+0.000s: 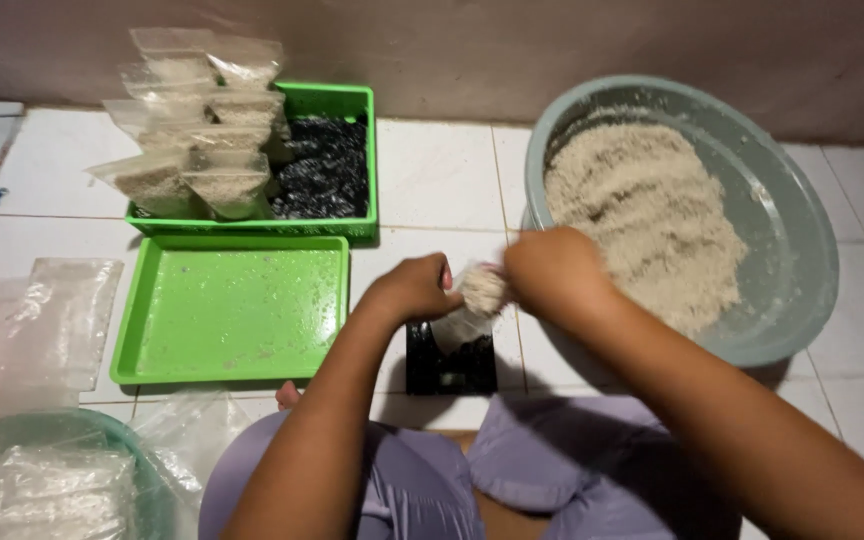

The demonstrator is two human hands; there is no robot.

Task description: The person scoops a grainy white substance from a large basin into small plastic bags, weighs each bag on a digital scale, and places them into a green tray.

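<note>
Head view is showing both hands meeting over a small black scale [451, 362] on the white tiled floor [439, 180]. Between them the small clear bag [479, 293] of pale grain is being held, its filled end bunched up at the fingers and its loose plastic trailing down toward the scale plate just below. The left hand [414, 288] is closing around the bag's left side, fingers curled in and pinching the plastic; the right hand [555, 272] is pressing in from the other side, its fingers hidden behind the knuckles, so whether they are twisting or only gripping I cannot tell. The bag's long axis is running roughly up and down, from the grip to the scale.

Right of the grip and touching the right wrist's far side, the grey basin [792, 210] of loose grain is sitting very near, its rim leaving little room on that side. Left of the grip, the empty green tray [232, 305] is lying near, with a strip of bare tile between it and the left hand, so that hand is the nearer one to it. Beyond that tray, further from the grip, a second green tray [337, 102] is holding dark material and a stack of filled bags [197, 120]. Far left, flat empty bags [47, 320] are lying well apart from both hands. Toward the body, lilac cloth over the knees [552, 460] is closing off the near side.
</note>
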